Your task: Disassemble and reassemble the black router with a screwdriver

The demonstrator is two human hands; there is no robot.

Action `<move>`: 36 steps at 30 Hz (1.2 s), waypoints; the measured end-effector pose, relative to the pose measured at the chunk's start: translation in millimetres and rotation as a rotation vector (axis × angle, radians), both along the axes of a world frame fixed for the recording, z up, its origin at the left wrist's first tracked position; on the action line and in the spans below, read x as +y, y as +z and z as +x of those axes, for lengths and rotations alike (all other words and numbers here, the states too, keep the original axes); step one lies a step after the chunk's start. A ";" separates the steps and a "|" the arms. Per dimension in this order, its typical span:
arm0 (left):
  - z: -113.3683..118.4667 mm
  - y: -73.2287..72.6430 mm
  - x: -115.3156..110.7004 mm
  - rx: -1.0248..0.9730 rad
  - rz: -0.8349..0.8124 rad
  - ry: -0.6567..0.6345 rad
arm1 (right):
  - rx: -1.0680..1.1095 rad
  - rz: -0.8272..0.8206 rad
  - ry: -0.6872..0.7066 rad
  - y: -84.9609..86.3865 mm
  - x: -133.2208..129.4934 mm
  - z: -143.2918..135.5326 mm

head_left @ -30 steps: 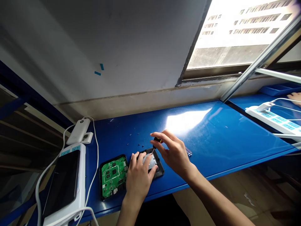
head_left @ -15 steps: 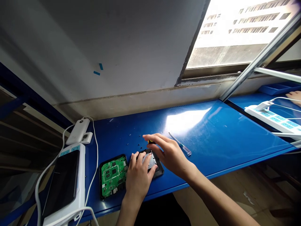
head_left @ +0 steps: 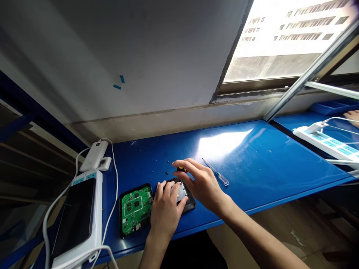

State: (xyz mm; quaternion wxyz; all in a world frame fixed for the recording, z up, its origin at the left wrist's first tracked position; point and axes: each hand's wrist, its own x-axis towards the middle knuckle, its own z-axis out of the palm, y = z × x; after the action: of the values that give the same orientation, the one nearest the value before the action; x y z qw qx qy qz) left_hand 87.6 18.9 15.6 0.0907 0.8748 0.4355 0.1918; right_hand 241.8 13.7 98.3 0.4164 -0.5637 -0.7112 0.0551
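Note:
My right hand (head_left: 200, 183) pinches a short screwdriver with a yellow and black handle (head_left: 181, 169) between thumb and fingers, upright over a black plastic casing half (head_left: 191, 203). Most of the screwdriver is hidden by the hand. A metal plate (head_left: 183, 192) is fitted inside that casing. Across the casing's left part lies my left hand (head_left: 166, 209), fingers spread and pressing down on it, the thumb near the plate. Just left of it sits the other black casing half with a green circuit board (head_left: 136, 209). Several small dark screws (head_left: 166, 173) lie behind the casing.
A screwdriver with a clear handle (head_left: 221, 178) lies right of my hands on the blue table (head_left: 266, 168). At the left are a phone (head_left: 75, 216) on a white power strip, a white power bank (head_left: 95, 155) and cables. Another person's hand (head_left: 352, 116) shows at the far right.
My right thumb and fingers have shifted slightly around the screwdriver handle, so more of its yellow shows. A screw behind the casing appears to have moved slightly. My left hand stays in place.

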 end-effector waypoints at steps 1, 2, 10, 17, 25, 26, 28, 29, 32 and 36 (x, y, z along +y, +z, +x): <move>-0.2 -0.2 0.1 -0.002 0.001 0.000 | 0.007 -0.001 0.001 -0.5 -0.3 1.2; -0.4 -0.4 0.1 -0.003 0.002 0.000 | 0.012 -0.003 0.008 -0.9 -0.8 2.5; -1.5 -0.3 -0.7 -0.010 0.016 0.004 | 0.062 0.007 0.019 -1.2 -2.7 14.6; -2.2 -0.4 0.2 -0.002 0.009 -0.004 | 0.297 0.043 -0.110 -19.9 17.9 10.4; -2.8 -0.7 -0.2 0.010 0.013 -0.006 | 0.371 0.014 -0.161 -47.0 44.0 7.9; -2.7 -0.9 -0.3 0.011 0.011 -0.005 | 0.373 0.012 -0.156 -47.6 44.6 7.8; -2.7 -1.3 -0.4 0.012 0.006 -0.003 | 0.371 0.010 -0.144 -47.2 44.0 7.5; -2.8 -1.4 -0.4 0.012 0.003 -0.003 | 0.369 0.013 -0.142 -46.5 43.0 7.5; -3.2 -1.1 0.0 0.011 -0.004 -0.003 | 0.363 0.044 -0.158 -43.4 37.2 9.7; -2.9 0.2 -0.2 0.007 -0.018 0.004 | 0.362 0.090 -0.185 -38.0 23.7 19.0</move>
State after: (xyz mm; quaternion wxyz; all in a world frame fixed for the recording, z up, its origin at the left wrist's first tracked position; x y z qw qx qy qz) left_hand 84.6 18.7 15.8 0.0966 0.8738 0.4393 0.1849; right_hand 260.8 37.4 60.3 0.5657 -0.5882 -0.5716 0.0851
